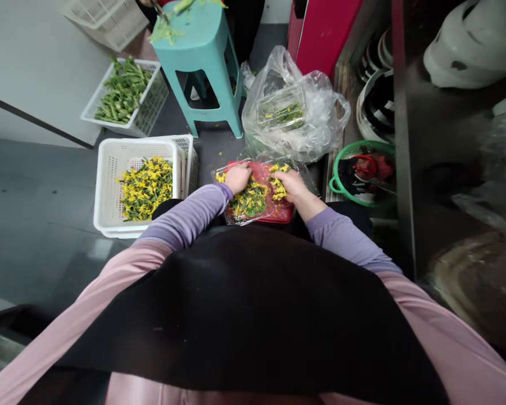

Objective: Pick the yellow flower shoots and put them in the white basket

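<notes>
Yellow flowers (pixel 253 198), both hands (pixel 237 178) inside, perhaps gripping, tray (pixel 284 214) edge clear

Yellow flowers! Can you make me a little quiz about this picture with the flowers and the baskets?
1. True or false: both hands, left hand and right hand, are in the clear tray of yellow flowers.
2. What fills the white basket nearest the left arm? A) yellow flowers B) green stems C) scissors
3. What colour is the stool?

Key: 1 true; 2 A; 3 turquoise.
</notes>
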Demonstrator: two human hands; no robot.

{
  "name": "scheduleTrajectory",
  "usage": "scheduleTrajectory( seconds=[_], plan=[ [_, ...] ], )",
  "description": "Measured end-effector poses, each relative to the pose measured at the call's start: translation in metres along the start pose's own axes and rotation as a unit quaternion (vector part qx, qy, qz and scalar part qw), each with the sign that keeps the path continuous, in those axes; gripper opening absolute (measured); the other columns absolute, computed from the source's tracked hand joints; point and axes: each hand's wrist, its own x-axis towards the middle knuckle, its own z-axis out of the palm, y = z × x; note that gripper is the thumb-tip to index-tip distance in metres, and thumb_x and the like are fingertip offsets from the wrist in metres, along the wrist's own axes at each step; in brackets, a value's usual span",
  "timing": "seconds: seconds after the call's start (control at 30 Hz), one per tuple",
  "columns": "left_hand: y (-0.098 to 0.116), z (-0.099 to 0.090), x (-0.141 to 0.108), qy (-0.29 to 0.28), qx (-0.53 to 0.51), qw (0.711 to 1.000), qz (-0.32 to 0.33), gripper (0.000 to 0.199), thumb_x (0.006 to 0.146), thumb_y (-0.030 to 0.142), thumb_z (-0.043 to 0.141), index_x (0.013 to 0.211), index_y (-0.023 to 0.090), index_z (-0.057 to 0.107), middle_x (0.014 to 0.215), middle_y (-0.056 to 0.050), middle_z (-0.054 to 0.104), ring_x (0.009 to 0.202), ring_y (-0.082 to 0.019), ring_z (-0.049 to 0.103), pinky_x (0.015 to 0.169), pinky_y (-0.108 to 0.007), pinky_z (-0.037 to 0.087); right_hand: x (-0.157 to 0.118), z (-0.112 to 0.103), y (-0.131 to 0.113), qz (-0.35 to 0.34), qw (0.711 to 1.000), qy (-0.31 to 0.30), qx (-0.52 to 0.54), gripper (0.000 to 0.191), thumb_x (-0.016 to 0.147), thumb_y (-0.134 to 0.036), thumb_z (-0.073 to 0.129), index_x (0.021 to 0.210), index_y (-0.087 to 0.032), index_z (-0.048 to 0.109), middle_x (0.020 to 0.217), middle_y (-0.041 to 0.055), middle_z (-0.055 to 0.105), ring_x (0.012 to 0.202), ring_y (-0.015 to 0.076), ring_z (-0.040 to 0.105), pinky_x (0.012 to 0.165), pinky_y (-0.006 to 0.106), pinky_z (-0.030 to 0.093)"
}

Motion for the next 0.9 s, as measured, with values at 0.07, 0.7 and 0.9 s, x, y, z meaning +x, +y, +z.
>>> scheduleTrajectory(
  seconds=[0.07, 0.7, 0.9],
  plan=[
    [-0.004, 0.002, 0.016, -0.035, 0.022, 0.999, 0.016, 0.038, 0.094, 0.010, 0.039, 0.122, 0.008, 0.063, 0.126, -0.020, 0.058, 0.114, -0.024, 0.058, 0.098, -0.031, 0.043, -0.003, 0.003, -0.003, 0.029, 0.999, 0.016, 0.024, 0.005, 0.064, -0.018, 0.060, 0.066, -0.017, 0.056, 0.047, -0.0010, 0.051, 0.045, 0.0126, 0.047, 0.046, 0.025, 0.041],
    [0.022, -0.020, -0.045, 0.078, -0.647, 0.741, -0.160, 0.009, 0.087, 0.015, 0.060, 0.081, 0.009, 0.063, 0.052, 0.002, 0.053, 0.043, -0.008, 0.046, 0.047, -0.020, 0.038, 0.002, 0.010, 0.017, -0.039, 0.993, -0.114, 0.013, 0.043, 0.055, -0.033, 0.085, 0.090, -0.014, 0.069, 0.087, 0.0057, 0.073, 0.080, 0.0199, 0.067, 0.085, 0.037, 0.051],
    [0.027, -0.021, -0.048, 0.131, -0.582, 0.790, -0.140, 0.005, 0.080, 0.012, 0.068, 0.080, 0.009, 0.064, 0.053, 0.002, 0.057, 0.048, -0.009, 0.053, 0.052, -0.019, 0.043, 0.000, 0.007, 0.019, -0.061, 0.982, -0.144, -0.109, 0.036, 0.061, -0.032, 0.079, 0.091, -0.014, 0.071, 0.084, 0.0036, 0.070, 0.082, 0.0192, 0.064, 0.083, 0.035, 0.049]
  ],
)
